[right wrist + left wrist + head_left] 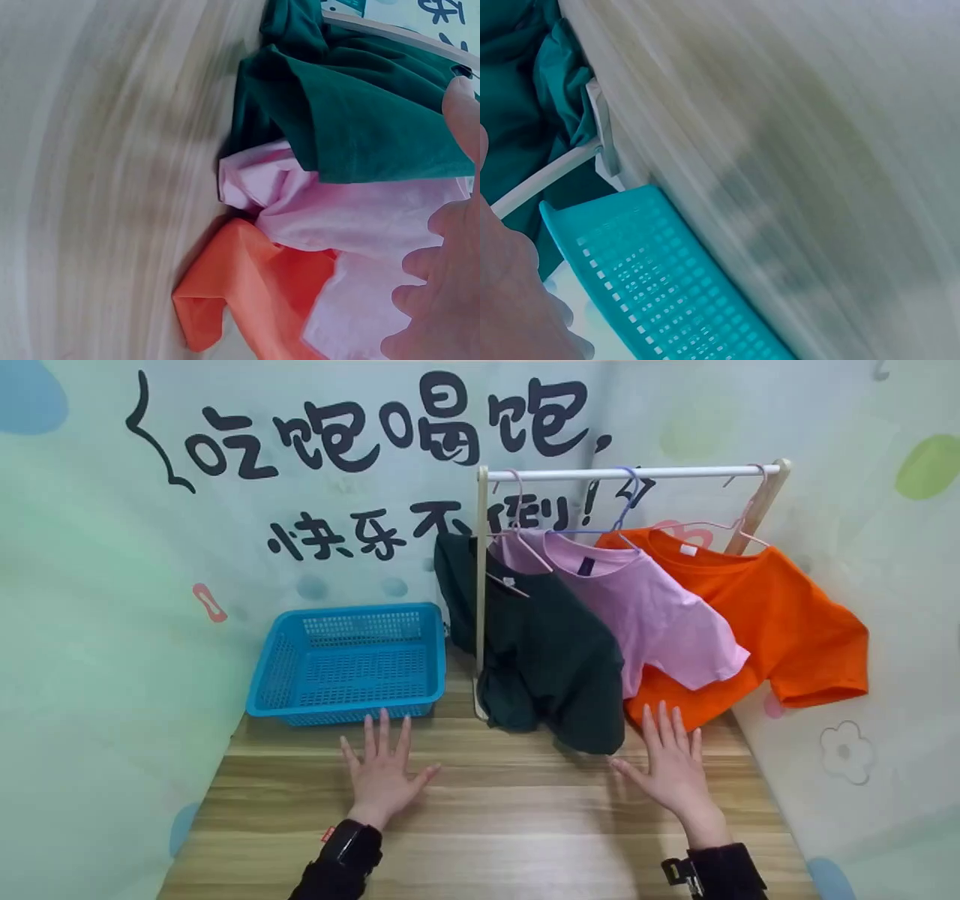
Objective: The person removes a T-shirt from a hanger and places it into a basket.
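Fingers spread, my left hand (384, 780) is held out over the wooden table, just in front of a blue plastic basket (345, 712) that has nothing in it. My right hand (675, 772) is likewise spread, in front of the hanging clothes, and holds nothing. A dark green T-shirt (555, 645), a pink T-shirt (652, 600) and an orange T-shirt (795, 622) hang side by side on hangers from a rack (675, 472). In the right wrist view the lower edges of the green shirt (375, 120) and orange shirt (240, 277) lie near the tabletop.
The wooden table (480, 840) stretches in front of the rack and basket. Printed walls (97, 622) with dark lettering and coloured shapes close it in at the back and both sides. One white-and-wood rack post (481, 600) stands between the basket and the shirts.
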`<state>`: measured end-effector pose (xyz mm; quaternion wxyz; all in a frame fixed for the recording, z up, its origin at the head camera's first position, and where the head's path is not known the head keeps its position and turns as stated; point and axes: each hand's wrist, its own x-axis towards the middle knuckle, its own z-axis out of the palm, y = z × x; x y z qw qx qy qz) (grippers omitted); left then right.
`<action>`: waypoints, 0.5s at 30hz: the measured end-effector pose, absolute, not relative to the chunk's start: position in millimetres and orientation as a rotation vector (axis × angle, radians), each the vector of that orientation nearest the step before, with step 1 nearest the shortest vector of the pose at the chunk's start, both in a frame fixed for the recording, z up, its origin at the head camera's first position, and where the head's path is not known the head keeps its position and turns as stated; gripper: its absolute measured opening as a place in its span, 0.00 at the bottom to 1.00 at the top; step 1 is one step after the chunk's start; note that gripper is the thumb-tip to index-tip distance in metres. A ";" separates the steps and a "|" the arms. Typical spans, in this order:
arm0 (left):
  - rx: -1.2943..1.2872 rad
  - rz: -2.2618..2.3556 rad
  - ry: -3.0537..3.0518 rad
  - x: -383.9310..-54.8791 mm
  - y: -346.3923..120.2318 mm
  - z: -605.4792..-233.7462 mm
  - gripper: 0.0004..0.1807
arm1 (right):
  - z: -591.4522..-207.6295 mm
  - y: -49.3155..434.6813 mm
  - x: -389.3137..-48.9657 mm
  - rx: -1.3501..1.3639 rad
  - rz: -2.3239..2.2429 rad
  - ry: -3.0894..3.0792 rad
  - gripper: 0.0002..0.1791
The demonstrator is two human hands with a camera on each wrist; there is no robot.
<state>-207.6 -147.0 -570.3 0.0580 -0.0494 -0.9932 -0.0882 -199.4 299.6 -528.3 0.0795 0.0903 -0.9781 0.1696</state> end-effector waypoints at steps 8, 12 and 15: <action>-0.186 -0.279 -3.003 -214.1 -143.5 -550.2 0.55 | -507.3 301.3 -211.8 0.325 0.541 -2.853 0.56; -0.219 -0.327 -2.967 -218.7 -142.2 -537.8 0.55 | -487.1 297.6 -220.1 0.374 0.545 -2.781 0.55; -0.236 -0.338 -2.942 -222.6 -141.7 -530.4 0.55 | -471.4 294.1 -226.7 0.396 0.536 -2.744 0.53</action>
